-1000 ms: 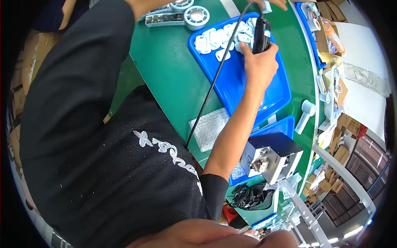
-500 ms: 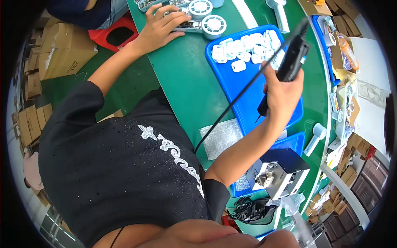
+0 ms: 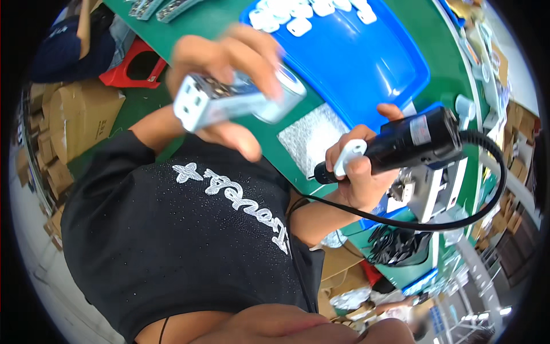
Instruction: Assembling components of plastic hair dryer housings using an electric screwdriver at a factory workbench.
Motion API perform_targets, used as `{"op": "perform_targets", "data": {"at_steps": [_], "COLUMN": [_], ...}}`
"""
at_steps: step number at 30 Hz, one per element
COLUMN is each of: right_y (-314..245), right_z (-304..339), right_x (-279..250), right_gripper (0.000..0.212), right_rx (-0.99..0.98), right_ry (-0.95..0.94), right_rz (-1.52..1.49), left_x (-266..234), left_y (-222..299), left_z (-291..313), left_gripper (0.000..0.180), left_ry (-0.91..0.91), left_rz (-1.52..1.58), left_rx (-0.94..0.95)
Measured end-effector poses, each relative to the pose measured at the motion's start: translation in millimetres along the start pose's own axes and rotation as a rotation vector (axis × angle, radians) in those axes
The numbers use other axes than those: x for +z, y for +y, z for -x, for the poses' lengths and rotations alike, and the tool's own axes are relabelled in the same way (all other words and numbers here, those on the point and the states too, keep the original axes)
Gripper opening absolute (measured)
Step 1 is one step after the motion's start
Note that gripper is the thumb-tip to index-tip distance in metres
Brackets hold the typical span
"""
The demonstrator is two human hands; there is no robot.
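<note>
- The left hand (image 3: 197,54) grasps a pale device housing (image 3: 229,112) (blurred) at left, before the torso: fingers over the exposed circuitry, thumb on the near side, likely to steady it.
- The right hand (image 3: 369,186), at right, wraps a black power screwdriver (image 3: 412,140) and pinches a small white cover (image 3: 350,156) against it, probably so one hand carries both.
- The cable (image 3: 504,183) loops right, seemingly giving slack.
- White covers (image 3: 298,26) lie in the far blue tray (image 3: 366,63), presumably within easy reach.
</note>
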State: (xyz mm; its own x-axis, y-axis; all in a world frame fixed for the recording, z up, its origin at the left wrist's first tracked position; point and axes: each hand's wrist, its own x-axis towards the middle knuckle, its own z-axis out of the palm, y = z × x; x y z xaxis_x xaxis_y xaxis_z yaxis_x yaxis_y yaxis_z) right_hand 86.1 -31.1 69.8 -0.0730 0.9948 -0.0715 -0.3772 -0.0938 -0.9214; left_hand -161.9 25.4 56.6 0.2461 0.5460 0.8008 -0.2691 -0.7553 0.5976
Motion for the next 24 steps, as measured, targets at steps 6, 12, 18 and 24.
{"op": "perform_targets", "data": {"at_steps": [6, 12, 18, 24], "right_y": [-13.8, 5.0, 12.9, -61.1], "right_z": [52.6, 71.3, 71.4, 40.7], "right_x": [9.1, -2.0, -13.1, -33.5], "right_gripper": [0.104, 0.085, 0.082, 0.091], "right_rx": [-0.007, -0.124, -0.269, -0.97], "right_ry": [0.39, 0.634, 0.751, 1.004], "right_rz": [-0.095, 0.349, 0.235, 0.553], "left_x": [94.5, 126.7, 141.9, 164.4], "left_y": [-19.1, -34.4, -46.5, -57.8], "left_z": [6.3, 21.6, 16.3, 21.7], "left_gripper": [0.086, 0.086, 0.056, 0.065], "left_ry": [-0.302, -0.513, -0.503, -0.464], "left_rz": [0.375, 0.112, 0.076, 0.125], "left_rx": [-0.497, -0.24, -0.122, -0.064]}}
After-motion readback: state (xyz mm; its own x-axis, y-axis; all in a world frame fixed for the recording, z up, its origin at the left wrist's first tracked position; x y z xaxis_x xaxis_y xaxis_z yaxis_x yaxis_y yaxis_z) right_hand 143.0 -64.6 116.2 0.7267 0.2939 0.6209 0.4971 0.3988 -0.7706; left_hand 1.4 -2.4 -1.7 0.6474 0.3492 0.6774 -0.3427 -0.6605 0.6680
